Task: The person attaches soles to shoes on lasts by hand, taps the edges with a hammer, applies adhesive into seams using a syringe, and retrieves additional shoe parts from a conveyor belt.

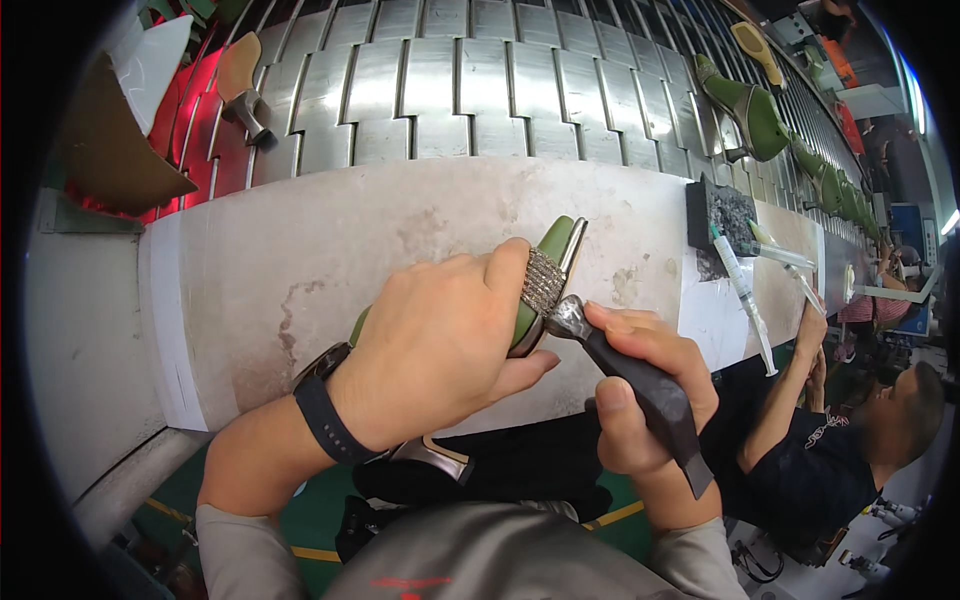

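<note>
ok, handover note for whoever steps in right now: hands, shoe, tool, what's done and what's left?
Left hand: grips a green shoe over the worktable, sparkly strap facing up.
Right hand: grips a dark-handled tool, metal tip at the strap's edge.
Done: cannot tell from this view.
Left: likely the strap work in hand. More green shoes sit on the conveyor; syringes lie to the right.

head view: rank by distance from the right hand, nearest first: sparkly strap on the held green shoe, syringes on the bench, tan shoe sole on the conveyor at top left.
From the right hand:
1. Sparkly strap, just up-left of the hand, at the tool's tip.
2. Syringes, to the right on the bench's white sheet.
3. Tan shoe sole, far up-left on the metal conveyor.
</note>
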The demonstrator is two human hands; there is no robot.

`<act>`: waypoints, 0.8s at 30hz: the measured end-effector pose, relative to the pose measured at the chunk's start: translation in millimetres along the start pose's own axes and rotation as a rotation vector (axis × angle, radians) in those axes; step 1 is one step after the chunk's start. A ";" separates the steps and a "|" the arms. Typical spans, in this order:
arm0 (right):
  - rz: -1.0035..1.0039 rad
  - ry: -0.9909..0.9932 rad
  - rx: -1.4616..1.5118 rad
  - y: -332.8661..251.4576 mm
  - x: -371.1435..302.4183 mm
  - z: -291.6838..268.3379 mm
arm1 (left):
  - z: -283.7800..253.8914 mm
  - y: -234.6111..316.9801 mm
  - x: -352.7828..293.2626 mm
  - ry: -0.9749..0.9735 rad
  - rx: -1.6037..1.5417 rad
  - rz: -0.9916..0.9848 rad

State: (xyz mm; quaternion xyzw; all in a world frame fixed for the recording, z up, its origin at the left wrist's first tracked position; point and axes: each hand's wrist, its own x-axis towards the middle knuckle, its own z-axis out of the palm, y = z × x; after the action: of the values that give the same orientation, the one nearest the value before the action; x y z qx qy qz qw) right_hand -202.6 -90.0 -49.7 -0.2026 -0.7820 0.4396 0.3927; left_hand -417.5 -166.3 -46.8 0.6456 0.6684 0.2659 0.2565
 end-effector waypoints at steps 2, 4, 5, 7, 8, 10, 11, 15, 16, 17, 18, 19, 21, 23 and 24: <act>-0.040 -0.090 -0.074 -8.7 20.6 -7.3 | 0.0 -2.9 2.1 0.000 -0.007 0.010; -0.088 -0.175 -0.134 -13.0 33.4 -7.1 | -3.2 -2.5 -0.9 -0.008 0.008 0.010; -0.095 -0.209 -0.146 -12.9 38.5 -7.7 | -2.5 -3.1 -0.1 -0.005 0.008 0.013; -0.111 -0.239 -0.159 -10.6 42.5 -8.7 | -0.4 -4.7 -0.6 0.028 0.039 0.042; -0.029 -0.177 -0.096 -6.8 37.1 -8.3 | 0.4 -4.5 -1.7 0.028 0.041 0.047; 0.258 -0.075 0.080 -11.5 36.0 -8.7 | -0.3 -4.2 -1.4 0.015 0.017 0.008; 0.306 -0.061 0.092 -8.8 42.0 -12.2 | -0.4 -4.5 -1.5 0.016 0.024 0.016; 0.486 0.155 0.324 -9.7 45.3 -11.0 | -1.0 -8.1 -5.5 0.037 0.063 0.021; 0.428 0.215 0.346 -15.8 39.1 -15.1 | -1.3 -9.2 -7.3 0.027 0.080 -0.002; 0.367 0.280 0.358 -24.9 31.4 -22.4 | -2.9 -5.7 -6.5 0.032 0.080 0.005; 0.271 0.342 0.385 -28.8 24.9 -25.4 | -5.4 -4.2 -6.9 0.020 0.081 0.000; 0.175 0.404 0.411 -32.2 19.3 -26.6 | -7.0 -3.5 -7.2 0.007 0.082 -0.004; 0.213 0.317 0.261 -24.4 8.8 -19.4 | -3.2 -2.0 -5.3 0.002 0.068 0.011; 0.208 0.015 0.069 -9.5 15.9 5.5 | -3.1 -1.5 -3.5 -0.006 0.061 0.021; 0.290 -0.016 0.189 -7.7 22.4 1.0 | -4.0 -3.3 -2.8 -0.010 0.032 0.011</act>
State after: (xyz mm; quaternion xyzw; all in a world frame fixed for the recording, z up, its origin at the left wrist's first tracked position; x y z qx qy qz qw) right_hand -216.9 -79.8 -33.7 -0.2719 -0.7027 0.5650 0.3364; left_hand -422.5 -169.3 -46.2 0.6546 0.6676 0.2535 0.2482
